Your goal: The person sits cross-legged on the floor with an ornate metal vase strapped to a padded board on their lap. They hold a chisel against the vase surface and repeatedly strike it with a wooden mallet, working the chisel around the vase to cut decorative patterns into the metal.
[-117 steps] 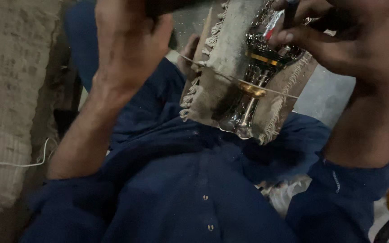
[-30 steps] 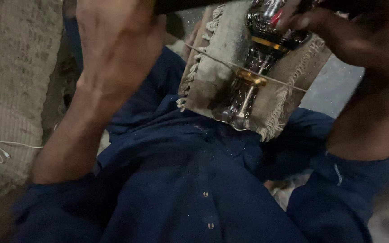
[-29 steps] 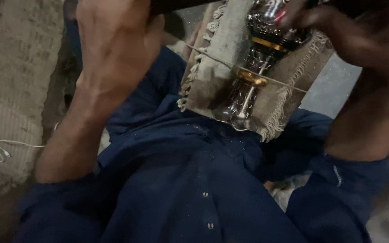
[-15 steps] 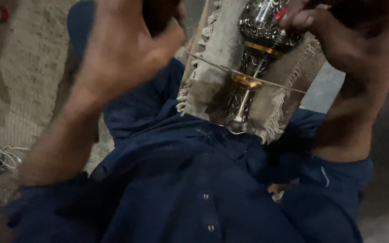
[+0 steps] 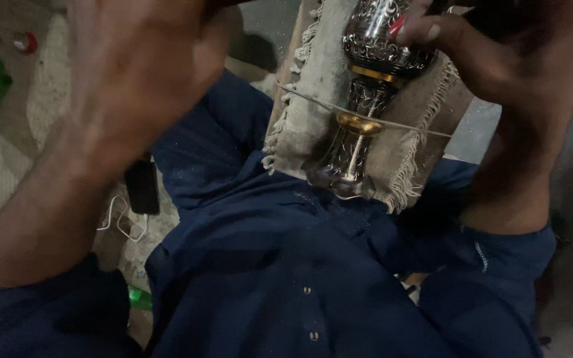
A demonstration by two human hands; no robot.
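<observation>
Here the right hand [image 5: 499, 59] is pinching the bulb of an engraved metal goblet [image 5: 366, 99], fingertips [image 5: 416, 30] pressed on its upper side. Goblet's long axis is running down and slightly left from the grip, w/ its foot nearest the body, lying on a fringed cloth pad [image 5: 313, 99] under a taut string [image 5: 419, 129]. Left hand [image 5: 140, 66] is hovering farther off, blurred; can't tell its grip.

At one o'clock the right hand [image 5: 499, 53] grips an engraved metal vase [image 5: 366, 86] lying on a fringed cloth [image 5: 313, 99]; the blurred left hand [image 5: 140, 66] hovers at eleven.
</observation>
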